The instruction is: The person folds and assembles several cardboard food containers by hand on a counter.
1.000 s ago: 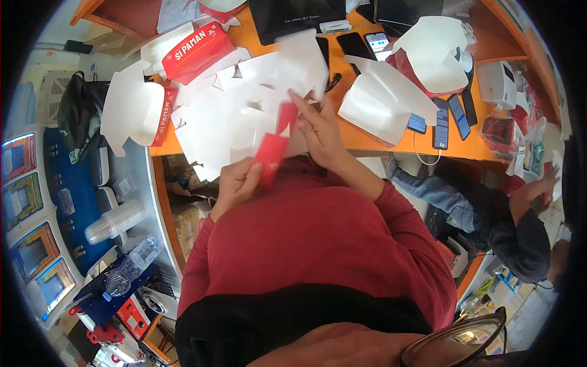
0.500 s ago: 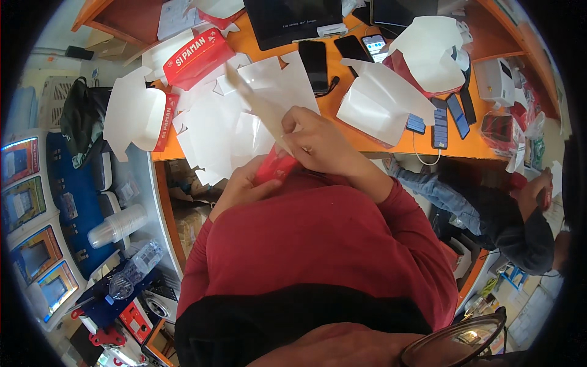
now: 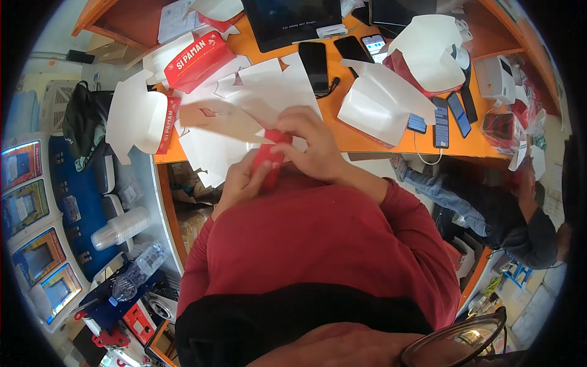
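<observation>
A partly folded red-and-white paper food box (image 3: pixel 271 158) is in both hands, just in front of my body at the table edge. My left hand (image 3: pixel 240 185) is closed round its red lower side, thumb on top. My right hand (image 3: pixel 313 145) pinches the upper red corner, fingers bent over it. A pale flap of the box stretches to the left, smeared by motion. Beneath it on the orange table lies a pile of flat white box blanks (image 3: pixel 269 79). How the box's underside is folded is hidden.
Folded boxes stand at left (image 3: pixel 142 119), back left (image 3: pixel 199 64) and right (image 3: pixel 376 107). Several phones (image 3: pixel 440 122) lie on the right, one with a white cable. A dark screen (image 3: pixel 293 24) is at the back. Another person (image 3: pixel 489 202) is at the far right.
The box has turned in my hands. Its pale flap has swung down to the left, and its red side stands more upright. My right hand stays at its corner.
</observation>
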A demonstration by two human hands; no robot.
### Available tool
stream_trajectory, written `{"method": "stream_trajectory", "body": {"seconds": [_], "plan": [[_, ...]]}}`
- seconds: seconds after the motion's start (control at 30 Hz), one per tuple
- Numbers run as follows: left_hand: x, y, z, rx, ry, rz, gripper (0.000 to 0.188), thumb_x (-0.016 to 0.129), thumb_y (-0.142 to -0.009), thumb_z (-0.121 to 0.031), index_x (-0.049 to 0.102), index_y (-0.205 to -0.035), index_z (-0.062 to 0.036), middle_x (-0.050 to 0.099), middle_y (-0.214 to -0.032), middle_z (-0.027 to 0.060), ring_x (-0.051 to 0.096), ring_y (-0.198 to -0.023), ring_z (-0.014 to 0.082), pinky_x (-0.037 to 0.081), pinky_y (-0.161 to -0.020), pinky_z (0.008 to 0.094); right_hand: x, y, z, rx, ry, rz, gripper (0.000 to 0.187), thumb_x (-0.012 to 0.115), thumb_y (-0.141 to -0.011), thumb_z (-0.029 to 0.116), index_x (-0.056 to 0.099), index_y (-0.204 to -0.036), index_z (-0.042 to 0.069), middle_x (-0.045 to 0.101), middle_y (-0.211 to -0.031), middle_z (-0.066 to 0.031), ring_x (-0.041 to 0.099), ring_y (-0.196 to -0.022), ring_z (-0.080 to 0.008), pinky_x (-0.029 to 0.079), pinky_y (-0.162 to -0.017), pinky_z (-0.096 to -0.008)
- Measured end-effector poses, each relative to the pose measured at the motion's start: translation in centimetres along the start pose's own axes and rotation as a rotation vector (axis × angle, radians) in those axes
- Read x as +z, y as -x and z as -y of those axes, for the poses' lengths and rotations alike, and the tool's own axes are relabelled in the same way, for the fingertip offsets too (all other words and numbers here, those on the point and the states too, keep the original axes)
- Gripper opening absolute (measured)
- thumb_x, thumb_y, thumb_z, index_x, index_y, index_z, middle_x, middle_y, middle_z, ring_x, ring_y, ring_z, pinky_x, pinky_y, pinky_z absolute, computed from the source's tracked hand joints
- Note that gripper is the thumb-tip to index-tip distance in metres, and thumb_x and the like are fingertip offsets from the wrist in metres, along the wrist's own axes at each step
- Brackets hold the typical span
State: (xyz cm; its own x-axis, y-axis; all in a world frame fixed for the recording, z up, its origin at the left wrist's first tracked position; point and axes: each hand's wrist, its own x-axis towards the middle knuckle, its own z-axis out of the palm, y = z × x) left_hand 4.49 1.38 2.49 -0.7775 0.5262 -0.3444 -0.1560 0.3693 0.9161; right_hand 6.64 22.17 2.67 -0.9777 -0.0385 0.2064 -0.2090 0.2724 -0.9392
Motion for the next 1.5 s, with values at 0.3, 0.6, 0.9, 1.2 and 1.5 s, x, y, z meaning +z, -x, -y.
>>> {"method": "stream_trajectory", "body": {"seconds": [0.3,0.6,0.9,1.2,1.5], "plan": [[-1.3,-1.5,-0.6,0.516,-0.627,-0.239,0.035,0.064,-0.084,-0.012,0.059,-0.119,-0.0058,0.057,-0.123,0.0185,0.051,-0.116,0.04,0.039,-0.099,0.0461,0.5,-0.5,-1.9,0.431,-0.337,0.118,0.088,0.081,-0.076,0.026,0.024,-0.141,0.009,0.052,-0.13,-0.0188,0.054,-0.119,-0.0279,0.044,-0.1,-0.0383],[-8.2,-1.4,2.0,0.587,-0.948,-0.797,0.022,0.067,-0.085,-0.017,0.068,-0.104,-0.0045,0.07,-0.097,0.0152,0.064,-0.085,0.034,0.049,-0.078,0.0415,-3.9,-0.5,-1.3,0.228,-0.488,0.268,0.087,0.077,-0.079,0.021,0.021,-0.144,0.012,0.046,-0.136,-0.0157,0.049,-0.124,-0.0259,0.043,-0.102,-0.0353],[-4.4,-0.3,-0.8,0.171,-0.309,-0.747,0.016,0.063,-0.094,-0.013,0.067,-0.091,0.0024,0.06,-0.065,0.0083,0.047,-0.058,0.0061,0.042,-0.055,0.0239,-3.3,0.9,-0.1,0.304,-0.37,0.2,0.06,0.066,-0.084,0.018,0.035,-0.134,0.009,0.051,-0.12,-0.0086,0.052,-0.102,-0.0172,0.044,-0.087,-0.032],[-1.7,-0.7,3.1,0.0,-0.564,-0.656,0.015,0.068,-0.088,-0.01,0.066,-0.079,0.0014,0.069,-0.07,0.0071,0.064,-0.066,0.0095,0.05,-0.064,0.0268,-2.2,0.8,-0.1,0.564,-0.387,0.203,0.054,0.064,-0.085,0.024,0.04,-0.131,0.006,0.053,-0.111,-0.0099,0.054,-0.096,-0.0165,0.044,-0.085,-0.0306],[-5.3,0.3,3.9,0.419,0.153,-0.246,0.122,0.068,-0.069,-0.075,0.018,-0.15,0.0001,0.027,-0.153,0.0195,0.035,-0.139,0.0325,0.033,-0.111,0.0448,-4.0,-0.8,-2.2,0.764,-0.911,0.151,0.066,0.057,-0.088,0.028,0.033,-0.144,0.001,0.05,-0.132,-0.0152,0.051,-0.122,-0.0225,0.045,-0.098,-0.0373]]}}
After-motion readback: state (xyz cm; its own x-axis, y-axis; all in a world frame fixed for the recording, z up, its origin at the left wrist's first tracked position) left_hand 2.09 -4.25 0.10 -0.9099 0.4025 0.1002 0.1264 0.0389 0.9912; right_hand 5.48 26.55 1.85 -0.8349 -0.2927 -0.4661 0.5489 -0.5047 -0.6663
